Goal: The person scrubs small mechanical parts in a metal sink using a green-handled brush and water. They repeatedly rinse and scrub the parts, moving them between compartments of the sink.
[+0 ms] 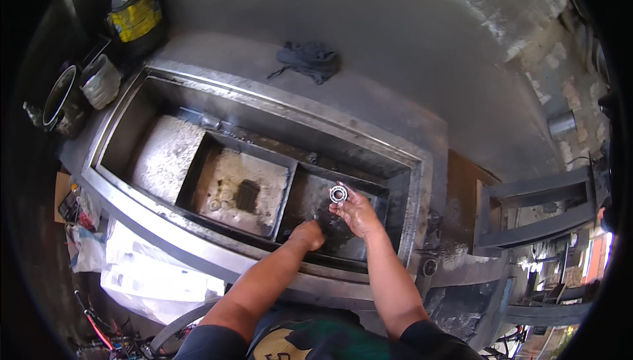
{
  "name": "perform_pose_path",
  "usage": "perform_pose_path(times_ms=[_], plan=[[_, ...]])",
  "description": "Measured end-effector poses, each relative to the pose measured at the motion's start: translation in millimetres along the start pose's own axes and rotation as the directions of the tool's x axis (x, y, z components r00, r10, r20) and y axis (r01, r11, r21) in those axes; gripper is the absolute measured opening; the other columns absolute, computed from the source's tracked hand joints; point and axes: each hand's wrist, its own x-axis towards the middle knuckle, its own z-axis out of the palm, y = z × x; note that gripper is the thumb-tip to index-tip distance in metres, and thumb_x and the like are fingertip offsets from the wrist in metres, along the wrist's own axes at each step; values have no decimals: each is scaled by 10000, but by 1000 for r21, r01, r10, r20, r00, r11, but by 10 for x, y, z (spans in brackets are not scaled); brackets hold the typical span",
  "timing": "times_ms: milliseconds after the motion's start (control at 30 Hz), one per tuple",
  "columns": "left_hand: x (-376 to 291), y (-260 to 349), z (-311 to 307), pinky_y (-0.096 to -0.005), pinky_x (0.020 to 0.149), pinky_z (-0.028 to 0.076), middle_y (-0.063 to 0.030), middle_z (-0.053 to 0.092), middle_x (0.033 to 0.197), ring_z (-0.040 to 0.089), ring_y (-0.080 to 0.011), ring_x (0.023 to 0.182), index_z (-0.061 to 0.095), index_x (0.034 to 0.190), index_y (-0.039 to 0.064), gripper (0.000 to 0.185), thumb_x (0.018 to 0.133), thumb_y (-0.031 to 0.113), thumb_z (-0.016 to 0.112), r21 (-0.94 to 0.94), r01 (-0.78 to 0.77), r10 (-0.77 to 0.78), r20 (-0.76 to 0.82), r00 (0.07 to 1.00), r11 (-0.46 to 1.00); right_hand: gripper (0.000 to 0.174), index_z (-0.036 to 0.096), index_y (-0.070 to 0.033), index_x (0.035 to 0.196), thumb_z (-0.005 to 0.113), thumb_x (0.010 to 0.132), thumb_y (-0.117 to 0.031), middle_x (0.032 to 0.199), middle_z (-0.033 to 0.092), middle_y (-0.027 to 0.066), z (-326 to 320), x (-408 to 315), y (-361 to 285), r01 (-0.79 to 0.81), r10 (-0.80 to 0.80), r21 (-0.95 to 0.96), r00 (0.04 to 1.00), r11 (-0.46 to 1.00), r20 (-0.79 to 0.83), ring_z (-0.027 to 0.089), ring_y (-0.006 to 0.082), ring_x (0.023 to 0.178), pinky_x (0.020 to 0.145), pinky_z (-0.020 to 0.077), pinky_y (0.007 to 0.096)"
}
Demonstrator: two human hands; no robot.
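Note:
My right hand (358,214) holds a metal ball bearing (332,201) by its edge, with its open centre facing up towards me. It is over the right-hand compartment of a sunken metal basin (252,264). Lower and to the left, my left hand (306,235) is curled with its knuckles up, above the same dark compartment floor (309,189). Its fingertips are hidden, so whether it grips something small cannot be seen. The middle compartment, beyond a thin metal divider (286,199), has a dark square grate (247,196) and small round parts in shallow murky liquid.
A crumpled dark cloth (306,61) lies on the surface behind the basin. At the left stand a large jug with a yellow label (136,16), a cut plastic container (101,82) and a dark pot (62,100). A metal frame (536,239) stands at right; a bicycle wheel (180,323) is below.

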Motion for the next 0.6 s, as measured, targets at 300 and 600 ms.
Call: perform_pose_path(times_ms=[300, 600], plan=[[-109, 33, -55, -491, 1088, 500, -225, 646, 1395, 631, -382, 1288, 703, 1309, 57, 403, 985, 268, 585, -176, -94, 111, 94, 989, 980, 178, 721, 7, 1062, 637, 928, -75, 953, 750, 177, 1582, 1003, 79, 132, -2, -840, 988, 526, 153, 731, 247, 884, 814, 565, 359], [-384, -56, -49, -421, 1198, 378, -159, 484, 1586, 440, -294, 1483, 493, 1536, 106, 630, 1016, 448, 596, -422, -382, 347, -161, 924, 822, 431, 645, -71, 1323, 666, 896, -126, 1191, 689, 243, 2631, 1835, 1120, 454, 181, -890, 872, 46, 454, 664, 403, 1156, 1000, 538, 462]])
